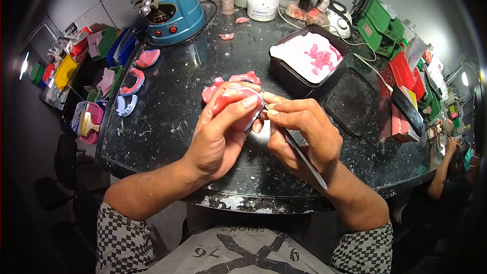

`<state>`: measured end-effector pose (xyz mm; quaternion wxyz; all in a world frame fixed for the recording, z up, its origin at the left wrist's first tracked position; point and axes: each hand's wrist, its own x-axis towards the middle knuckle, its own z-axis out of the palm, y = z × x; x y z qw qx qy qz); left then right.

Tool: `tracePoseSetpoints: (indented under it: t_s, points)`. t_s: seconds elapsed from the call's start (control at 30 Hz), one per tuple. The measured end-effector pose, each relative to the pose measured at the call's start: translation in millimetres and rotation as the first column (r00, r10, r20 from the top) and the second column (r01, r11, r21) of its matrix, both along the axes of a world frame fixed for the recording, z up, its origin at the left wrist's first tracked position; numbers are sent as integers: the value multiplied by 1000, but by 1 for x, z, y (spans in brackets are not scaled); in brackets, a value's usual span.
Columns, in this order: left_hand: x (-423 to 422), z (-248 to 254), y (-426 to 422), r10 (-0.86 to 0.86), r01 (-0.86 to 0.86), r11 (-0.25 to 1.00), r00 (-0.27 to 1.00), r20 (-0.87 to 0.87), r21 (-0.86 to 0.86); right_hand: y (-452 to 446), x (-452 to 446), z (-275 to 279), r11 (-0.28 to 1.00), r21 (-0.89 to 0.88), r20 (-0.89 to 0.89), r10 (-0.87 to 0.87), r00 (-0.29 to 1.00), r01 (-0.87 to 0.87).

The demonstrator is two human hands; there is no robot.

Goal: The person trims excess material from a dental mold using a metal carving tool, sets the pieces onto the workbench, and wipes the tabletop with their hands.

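Observation:
Near the middle of the black bench, my left hand [220, 132] is wrapped round a dental model [238, 101] with pink wax over a pale base. My right hand [307, 134] pinches a slim metal carving tool [304, 160], whose handle slants down toward my right wrist. The tool's tip is at the right side of the model, close to my left fingertips; its exact contact is hidden by fingers. Just behind my left hand lies more pink wax work [245, 77], partly covered by the hand and model.
A black tray [284, 73] holds white material and pink scraps, with a dark lid [350, 101] beside it. Three models [133, 81] line the left. A blue machine [175, 23], a white tub [263, 7] and green bins [375, 28] stand behind. Another person's arm [442, 172] shows far right.

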<state>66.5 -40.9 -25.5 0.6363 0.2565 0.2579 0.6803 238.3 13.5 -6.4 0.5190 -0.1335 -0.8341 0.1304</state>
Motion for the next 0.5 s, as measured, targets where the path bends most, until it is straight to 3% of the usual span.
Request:
tracePoseSetpoints:
  t_s: [0.1, 0.23, 0.3, 0.37, 0.43, 0.5]
  points:
    - [-5, 5, 1, -85, 83, 996, 994, 63, 29, 2, 2, 1, 1000, -9, 9, 11, 1000, -11]
    - [-12, 5, 4, -89, 89, 996, 996, -6, 5, 0, 1, 4, 1000, -9, 43, 6, 999, -5]
    - [-12, 8, 6, -57, 57, 998, 997, -50, -5, 4, 3, 2, 995, 75, 74, -71, 995, 65]
    - [-14, 9, 6, -7, 10, 1000, 977, -212, 12, 12, 8, 0, 994, 47, 31, -103, 994, 102]
    - [-16, 12, 7, -1, 1, 1000, 974, -225, -1, 17, 8, 0, 995, 54, -53, -80, 995, 82]
    - [-24, 10, 12, 21, 18, 995, 916, -400, 95, 17, 4, -2, 998, 22, -76, -59, 995, 61]
